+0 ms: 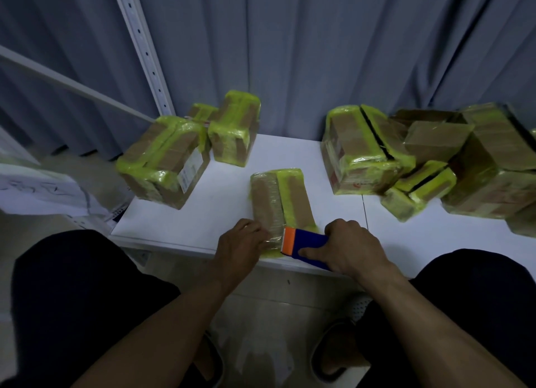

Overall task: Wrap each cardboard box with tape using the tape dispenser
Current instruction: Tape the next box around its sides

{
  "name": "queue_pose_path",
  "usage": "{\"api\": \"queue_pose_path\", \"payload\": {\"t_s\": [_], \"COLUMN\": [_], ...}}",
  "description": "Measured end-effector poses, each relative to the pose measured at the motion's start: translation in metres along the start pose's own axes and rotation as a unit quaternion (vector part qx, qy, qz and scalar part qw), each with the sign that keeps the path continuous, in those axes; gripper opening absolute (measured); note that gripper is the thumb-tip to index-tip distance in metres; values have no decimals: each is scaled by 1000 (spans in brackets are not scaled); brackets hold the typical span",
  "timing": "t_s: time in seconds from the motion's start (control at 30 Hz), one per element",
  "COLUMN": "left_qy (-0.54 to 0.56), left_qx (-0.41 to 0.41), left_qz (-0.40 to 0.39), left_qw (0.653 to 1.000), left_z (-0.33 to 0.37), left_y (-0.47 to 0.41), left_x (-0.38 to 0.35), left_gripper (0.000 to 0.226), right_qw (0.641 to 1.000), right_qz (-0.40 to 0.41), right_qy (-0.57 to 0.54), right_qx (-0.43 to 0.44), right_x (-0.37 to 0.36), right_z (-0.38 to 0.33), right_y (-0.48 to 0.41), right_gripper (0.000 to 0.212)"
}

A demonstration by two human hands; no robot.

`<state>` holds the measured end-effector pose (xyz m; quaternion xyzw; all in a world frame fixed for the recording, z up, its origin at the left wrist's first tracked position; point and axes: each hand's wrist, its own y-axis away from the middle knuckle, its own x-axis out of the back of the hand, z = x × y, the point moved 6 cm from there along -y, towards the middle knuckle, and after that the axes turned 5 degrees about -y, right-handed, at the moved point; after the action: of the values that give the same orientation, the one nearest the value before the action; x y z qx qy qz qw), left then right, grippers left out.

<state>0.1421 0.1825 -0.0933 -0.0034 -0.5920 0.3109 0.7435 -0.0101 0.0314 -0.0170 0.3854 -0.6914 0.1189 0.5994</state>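
Cardboard box (280, 196): narrow, lying flat near the middle of the white table (203, 208), long side pointing away from the person, near end close to the table's front edge. Yellow-green tape down its right half and around the ends, clear glossy film over the left half.

Tape dispenser (304, 247): blue body, orange front end, set against the box's near end. Gripped by the right hand (348, 248), fingers curled over the top, thumb stretched along the near side.

Left hand (240, 244): back upward, fingers bent over the box's near left corner and holding it down; fingertips blurred.

Further out on the table, taped boxes on both sides. At the left rear, a large box (165, 161) overhanging the table's left edge, with a smaller upright box (235, 129) just beside it. At the right, a crowded pile of boxes (406, 161), some stacked, some tilted.

Behind the table, a grey-blue curtain (319, 54) and a white perforated shelf post (145, 48). On the floor at the left, printed sheets (43, 190). Below, dark-clothed knees and feet in sandals.
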Motion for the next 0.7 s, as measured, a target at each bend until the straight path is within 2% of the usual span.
{"api": "queue_pose_path", "payload": {"t_s": [0.17, 0.27, 0.47, 0.6, 0.7], "left_qy": [17, 15, 39, 64, 16], "left_qx": [23, 46, -15, 0, 3], "left_qz": [0, 1, -42, -61, -102], "left_qw": [1000, 999, 998, 996, 995], "left_z": [-15, -23, -19, -19, -13], "left_y": [-1, -1, 3, 4, 4], "left_x": [7, 16, 12, 11, 2], "left_gripper": [15, 10, 10, 20, 52], "right_qw": [998, 999, 1000, 1000, 1000], "right_qz": [-22, -13, 21, 15, 7], "right_qy": [-57, -51, -9, -1, -9], "right_qx": [14, 11, 11, 13, 6], "right_x": [1, 11, 16, 12, 7], "right_z": [-5, 2, 13, 13, 14], "right_y": [9, 14, 12, 7, 1], "right_gripper": [61, 60, 64, 62, 66]}}
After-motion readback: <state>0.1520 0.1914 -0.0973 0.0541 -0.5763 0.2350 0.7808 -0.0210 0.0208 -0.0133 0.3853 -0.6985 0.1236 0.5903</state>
